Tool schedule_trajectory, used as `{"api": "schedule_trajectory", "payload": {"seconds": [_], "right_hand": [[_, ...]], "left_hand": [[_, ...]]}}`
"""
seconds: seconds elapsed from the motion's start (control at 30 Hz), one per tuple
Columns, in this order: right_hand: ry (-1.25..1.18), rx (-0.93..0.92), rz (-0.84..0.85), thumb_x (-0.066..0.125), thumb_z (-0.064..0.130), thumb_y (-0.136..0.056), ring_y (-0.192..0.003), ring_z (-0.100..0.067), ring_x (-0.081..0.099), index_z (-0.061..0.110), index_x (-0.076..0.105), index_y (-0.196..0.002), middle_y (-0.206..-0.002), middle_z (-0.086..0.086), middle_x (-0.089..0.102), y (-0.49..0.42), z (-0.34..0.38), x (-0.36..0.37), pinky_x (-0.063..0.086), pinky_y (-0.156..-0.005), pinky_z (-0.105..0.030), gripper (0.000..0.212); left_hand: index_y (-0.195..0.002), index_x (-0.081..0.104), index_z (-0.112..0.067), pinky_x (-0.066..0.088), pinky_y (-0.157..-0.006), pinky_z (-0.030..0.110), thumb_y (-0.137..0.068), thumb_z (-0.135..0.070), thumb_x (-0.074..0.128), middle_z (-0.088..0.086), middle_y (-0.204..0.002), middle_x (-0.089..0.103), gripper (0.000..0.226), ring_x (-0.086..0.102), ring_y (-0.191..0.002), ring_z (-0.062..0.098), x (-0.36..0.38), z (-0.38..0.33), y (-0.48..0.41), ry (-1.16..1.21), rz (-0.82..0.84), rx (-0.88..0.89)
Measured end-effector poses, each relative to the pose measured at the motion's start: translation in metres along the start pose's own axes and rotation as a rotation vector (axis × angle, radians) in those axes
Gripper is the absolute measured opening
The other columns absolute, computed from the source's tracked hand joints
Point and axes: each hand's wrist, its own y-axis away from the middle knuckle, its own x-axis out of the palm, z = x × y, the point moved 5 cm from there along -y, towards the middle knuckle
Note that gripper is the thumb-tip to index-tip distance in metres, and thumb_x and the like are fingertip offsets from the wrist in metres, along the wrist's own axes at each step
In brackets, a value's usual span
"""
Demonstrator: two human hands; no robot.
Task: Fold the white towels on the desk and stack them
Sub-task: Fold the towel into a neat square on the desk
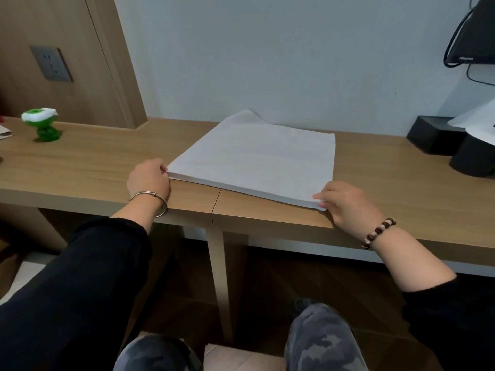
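Left hand (148, 178) and right hand (345, 204) each pinch a near corner of the white towel (257, 156). Judged light, limp, non-slippery: hold at corners, layers together.

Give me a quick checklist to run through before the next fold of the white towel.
1. Left hand pinches the near left corner of the white towel: ok.
2. Right hand pinches the near right corner: ok.
3. Near edge layers lined up between the hands: ok.
4. Far left corner flat: not ok, it curls up against the wall.
5. Green toy and black boxes apart from the towel: ok.
6. Whether the white sheet over the black boxes is another towel: cannot tell.
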Motion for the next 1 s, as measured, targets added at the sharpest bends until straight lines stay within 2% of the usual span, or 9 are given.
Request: {"api": "schedule_trajectory", "payload": {"seconds": [0.1, 0.17, 0.33, 0.47, 0.6, 0.7, 0.8, 1.0], "right_hand": [[0.008, -0.086, -0.132, 0.071, -0.008, -0.077, -0.081, -0.036, 0.064, -0.002, 0.074, -0.086, -0.086, -0.016, 0.068, 0.002, 0.011, -0.01, 0.053, -0.069, -0.04, 0.011], [0.011, -0.125, -0.209, 0.075, -0.014, -0.068, -0.07, -0.035, 0.065, -0.003, 0.073, -0.076, -0.076, -0.017, 0.068, 0.002, 0.014, -0.015, 0.055, -0.06, -0.041, 0.014], [0.027, -0.142, -0.314, 0.072, -0.017, -0.067, -0.064, -0.033, 0.064, -0.004, 0.071, -0.07, -0.072, -0.016, 0.066, -0.003, 0.014, -0.021, 0.055, -0.054, -0.04, 0.014], [0.005, -0.143, -0.235, 0.07, -0.017, -0.07, -0.064, -0.033, 0.064, -0.003, 0.069, -0.07, -0.074, -0.014, 0.066, -0.002, 0.013, -0.014, 0.054, -0.054, -0.04, 0.014], [-0.021, -0.048, -0.149, 0.066, -0.008, -0.079, -0.073, -0.03, 0.063, 0.001, 0.07, -0.074, -0.082, -0.007, 0.067, -0.001, 0.004, -0.003, 0.048, -0.061, -0.032, 0.01], [-0.06, 0.033, -0.085, 0.064, 0.0, -0.084, -0.082, -0.025, 0.062, 0.003, 0.071, -0.082, -0.089, -0.004, 0.066, -0.004, -0.003, 0.002, 0.05, -0.072, -0.035, 0.008], [-0.093, 0.09, -0.031, 0.065, 0.003, -0.085, -0.089, -0.021, 0.061, 0.005, 0.072, -0.087, -0.092, -0.002, 0.066, -0.008, -0.008, 0.002, 0.048, -0.081, -0.033, 0.008], [-0.021, 0.108, 0.088, 0.064, 0.023, -0.089, -0.089, -0.012, 0.053, 0.014, 0.07, -0.088, -0.089, 0.007, 0.059, -0.013, -0.002, 0.001, 0.045, -0.083, -0.029, 0.011]], "left_hand": [[-0.09, 0.064, -0.019, 0.044, -0.065, 0.035, -0.091, -0.011, 0.048, 0.011, -0.096, 0.063, 0.018, 0.057, -0.085, 0.033, 0.001, 0.0, 0.0, -0.014, -0.003, 0.0], [-0.089, 0.063, -0.02, 0.044, -0.064, 0.035, -0.091, -0.01, 0.047, 0.011, -0.094, 0.063, 0.019, 0.056, -0.084, 0.033, 0.001, 0.0, 0.0, -0.018, -0.004, 0.003], [-0.089, 0.064, -0.019, 0.042, -0.064, 0.034, -0.09, -0.008, 0.045, 0.013, -0.095, 0.062, 0.022, 0.056, -0.084, 0.035, 0.001, -0.001, -0.001, -0.019, -0.009, 0.02], [-0.089, 0.063, -0.019, 0.042, -0.064, 0.034, -0.09, -0.009, 0.046, 0.012, -0.095, 0.063, 0.02, 0.056, -0.085, 0.035, 0.002, 0.0, -0.001, -0.014, -0.013, 0.02], [-0.091, 0.064, -0.018, 0.041, -0.066, 0.035, -0.09, -0.008, 0.046, 0.013, -0.097, 0.063, 0.02, 0.056, -0.088, 0.036, 0.003, 0.0, -0.001, -0.012, -0.021, 0.016], [-0.091, 0.064, -0.018, 0.04, -0.066, 0.035, -0.09, -0.008, 0.047, 0.013, -0.097, 0.063, 0.02, 0.057, -0.088, 0.037, 0.002, 0.0, -0.001, -0.01, -0.024, 0.012], [-0.091, 0.064, -0.018, 0.041, -0.065, 0.035, -0.09, -0.008, 0.047, 0.013, -0.097, 0.063, 0.02, 0.057, -0.087, 0.036, 0.002, 0.0, -0.001, -0.007, -0.016, 0.013], [-0.087, 0.062, -0.015, 0.039, -0.06, 0.034, -0.091, -0.013, 0.048, 0.01, -0.086, 0.061, 0.015, 0.047, -0.074, 0.027, -0.003, -0.007, -0.002, -0.124, 0.021, 0.112]]}}
